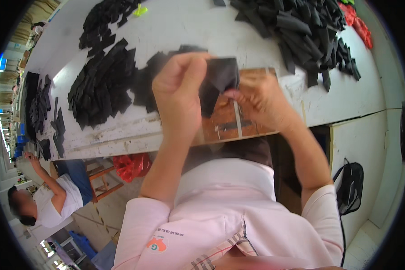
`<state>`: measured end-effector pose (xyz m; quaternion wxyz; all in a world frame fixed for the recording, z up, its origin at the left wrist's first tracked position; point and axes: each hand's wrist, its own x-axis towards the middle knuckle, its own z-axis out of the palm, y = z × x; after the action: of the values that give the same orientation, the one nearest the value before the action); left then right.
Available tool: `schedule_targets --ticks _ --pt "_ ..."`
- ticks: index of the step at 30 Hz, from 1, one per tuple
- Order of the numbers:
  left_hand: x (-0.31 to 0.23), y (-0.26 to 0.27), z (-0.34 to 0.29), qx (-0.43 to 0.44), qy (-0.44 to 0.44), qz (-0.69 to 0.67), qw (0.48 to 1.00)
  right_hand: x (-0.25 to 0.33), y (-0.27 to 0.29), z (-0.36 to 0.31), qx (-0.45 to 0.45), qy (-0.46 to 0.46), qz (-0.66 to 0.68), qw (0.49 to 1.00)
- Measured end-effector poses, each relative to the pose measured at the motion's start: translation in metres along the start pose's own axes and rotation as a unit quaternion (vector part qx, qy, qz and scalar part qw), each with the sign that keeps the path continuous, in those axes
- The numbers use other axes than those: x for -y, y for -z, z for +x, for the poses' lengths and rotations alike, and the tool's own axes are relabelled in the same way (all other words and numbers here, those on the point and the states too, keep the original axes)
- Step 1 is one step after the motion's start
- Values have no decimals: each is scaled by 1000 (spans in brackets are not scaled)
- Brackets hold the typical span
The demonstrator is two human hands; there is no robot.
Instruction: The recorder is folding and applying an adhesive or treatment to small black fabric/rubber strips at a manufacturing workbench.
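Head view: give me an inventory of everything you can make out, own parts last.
held fabric: count unclear, black, between both hands
fabric piles: several, black, across the table
table: one, white, beneath the piles
board: one, orange-brown, near table edge
scrap: one, yellow-green, upper left
red bags: two, red, one below the table, one upper right
mesh bag: one, black, right
stool: one, brown, lower left
co-worker: one, white top, left
shirt: one, pale pink, bottom
left hand, right hand: two, bare, centre
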<state>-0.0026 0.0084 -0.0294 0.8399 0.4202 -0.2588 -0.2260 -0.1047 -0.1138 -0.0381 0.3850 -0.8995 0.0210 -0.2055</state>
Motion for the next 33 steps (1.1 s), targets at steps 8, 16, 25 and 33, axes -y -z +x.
schedule_targets --ticks 8,16,25,33 --pt "48 57 -30 24 -24 611 791 -26 33 20 -213 -132 160 955" --pt "73 52 -27 35 -29 765 643 -9 -34 -66 -107 -323 307 889" --pt "105 50 -10 95 -190 770 602 -4 -50 -81 -90 -342 308 883" --pt "42 78 3 -112 129 313 934 6 -51 -70 -72 -314 256 911"
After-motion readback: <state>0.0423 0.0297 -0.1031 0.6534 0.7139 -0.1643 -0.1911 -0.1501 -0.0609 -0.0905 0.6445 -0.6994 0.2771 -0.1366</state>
